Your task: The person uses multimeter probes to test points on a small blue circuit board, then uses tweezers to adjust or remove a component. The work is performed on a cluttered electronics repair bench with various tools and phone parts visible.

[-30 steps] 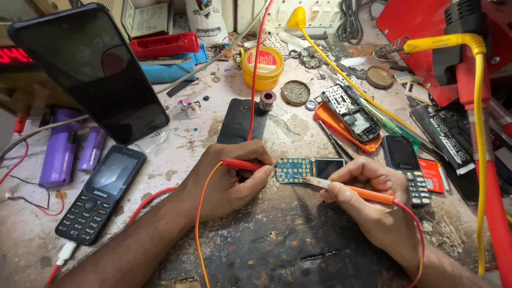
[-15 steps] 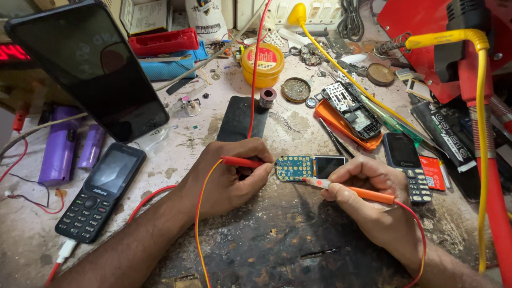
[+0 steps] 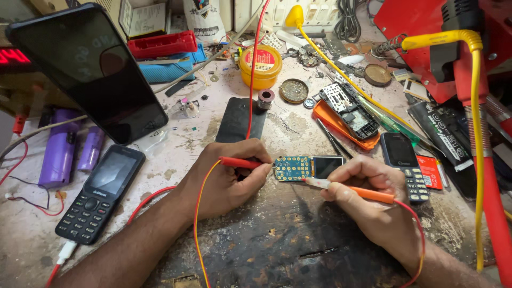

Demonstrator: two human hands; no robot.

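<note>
- Two probes on bare phone board (image 3: 308,168), lying mid-surface (image 3: 288,234).
- Left hand (image 3: 226,178) pinching red probe (image 3: 240,162); right hand (image 3: 368,194) gripping orange probe (image 3: 352,191).
- Testing apparently underway; board not yet reassembled.

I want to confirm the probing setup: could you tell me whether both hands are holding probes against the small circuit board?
Yes: the left hand holds a red probe and the right hand an orange probe, both tips at the circuit board.

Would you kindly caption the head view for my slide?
Left hand and right hand press red probe and orange probe onto a blue phone circuit board.
</note>
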